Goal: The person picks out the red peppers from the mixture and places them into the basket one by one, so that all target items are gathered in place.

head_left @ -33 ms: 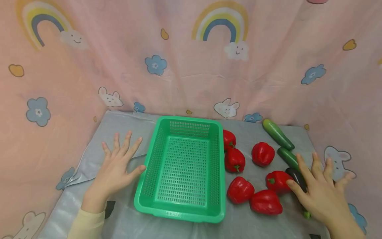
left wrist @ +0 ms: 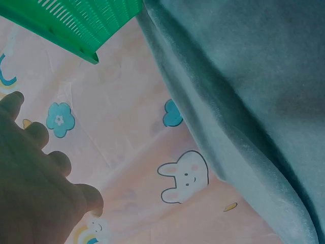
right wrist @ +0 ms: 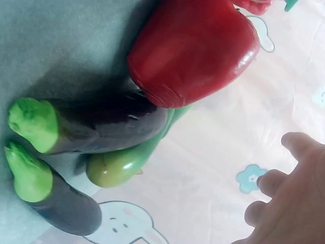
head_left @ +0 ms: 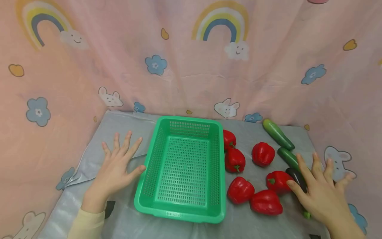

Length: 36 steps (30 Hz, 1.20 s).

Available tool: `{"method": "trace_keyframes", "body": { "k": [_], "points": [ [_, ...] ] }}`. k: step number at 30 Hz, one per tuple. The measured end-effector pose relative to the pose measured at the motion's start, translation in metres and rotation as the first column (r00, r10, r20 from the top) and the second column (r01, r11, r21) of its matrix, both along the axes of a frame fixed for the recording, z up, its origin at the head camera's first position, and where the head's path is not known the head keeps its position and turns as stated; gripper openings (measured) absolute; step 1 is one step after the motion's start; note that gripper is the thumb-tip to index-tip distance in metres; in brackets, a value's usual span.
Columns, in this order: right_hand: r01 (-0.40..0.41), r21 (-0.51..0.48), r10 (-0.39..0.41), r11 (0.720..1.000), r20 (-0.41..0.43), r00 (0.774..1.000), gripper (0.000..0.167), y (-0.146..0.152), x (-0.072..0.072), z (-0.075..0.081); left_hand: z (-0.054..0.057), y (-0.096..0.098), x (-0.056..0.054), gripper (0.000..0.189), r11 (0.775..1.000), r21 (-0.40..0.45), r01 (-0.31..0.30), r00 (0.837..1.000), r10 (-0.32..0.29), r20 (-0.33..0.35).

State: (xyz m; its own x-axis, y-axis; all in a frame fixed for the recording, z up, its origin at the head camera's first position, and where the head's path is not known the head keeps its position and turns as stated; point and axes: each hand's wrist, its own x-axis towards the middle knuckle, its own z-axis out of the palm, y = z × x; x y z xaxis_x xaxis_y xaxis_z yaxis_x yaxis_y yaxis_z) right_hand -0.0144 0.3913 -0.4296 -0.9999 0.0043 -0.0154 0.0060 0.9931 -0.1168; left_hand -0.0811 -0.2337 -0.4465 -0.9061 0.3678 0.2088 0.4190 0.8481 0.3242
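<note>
My left hand point(head_left: 114, 169), fingers spread, is held to the left of a green plastic basket point(head_left: 219, 217), its thumb tip by the rim. That hand is empty, and its fingers point(left wrist: 61, 162) show at the edge of the left wrist view. My right hand point(head_left: 323, 192) is also spread and empty, over the right end of the table. Beneath and beside it are a dark eggplant point(head_left: 296, 176) and a cucumber point(head_left: 287, 157), both partly hidden. Its thumb overlaps a red bell pepper point(head_left: 277, 182); contact cannot be told. The right wrist view shows a second eggplant point(right wrist: 68, 208).
More red bell peppers, several in all, lie right of the basket, including one near the front point(head_left: 266, 202). Another cucumber point(head_left: 278, 134) lies at the back right. A grey cloth point(head_left: 125, 215) covers the table, and a pink printed curtain point(head_left: 185, 86) hangs around it.
</note>
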Motion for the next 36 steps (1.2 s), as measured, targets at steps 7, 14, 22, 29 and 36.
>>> {"method": "trace_keyframes", "body": {
  "k": [7,14,22,29,36],
  "points": [
    [0.026,-0.006,-0.026,1.000,0.002,1.000,0.101,0.001,-0.002,-0.003,-0.003,-0.003,0.000,0.091,1.000,0.009,-0.002,1.000,0.002,0.003],
    [0.030,-0.023,-0.031,0.999,-0.005,1.000,0.102,-0.003,-0.006,-0.007,-0.005,0.001,-0.003,0.091,1.000,0.019,-0.005,1.000,0.004,0.018],
    [0.018,-0.057,-0.019,0.998,-0.013,1.000,0.102,-0.005,-0.011,-0.008,-0.005,0.004,-0.005,0.091,1.000,0.017,0.007,1.000,-0.007,0.017],
    [-0.053,-0.199,0.046,0.979,-0.042,0.998,0.103,-0.004,-0.022,-0.001,-0.009,0.006,-0.008,0.088,0.996,0.073,0.042,0.999,-0.043,0.017],
    [-0.063,-0.308,0.058,0.949,-0.026,0.998,0.089,-0.011,-0.038,0.006,-0.009,0.009,-0.007,0.092,0.976,0.210,0.052,0.998,-0.055,0.009]
  ]
}}
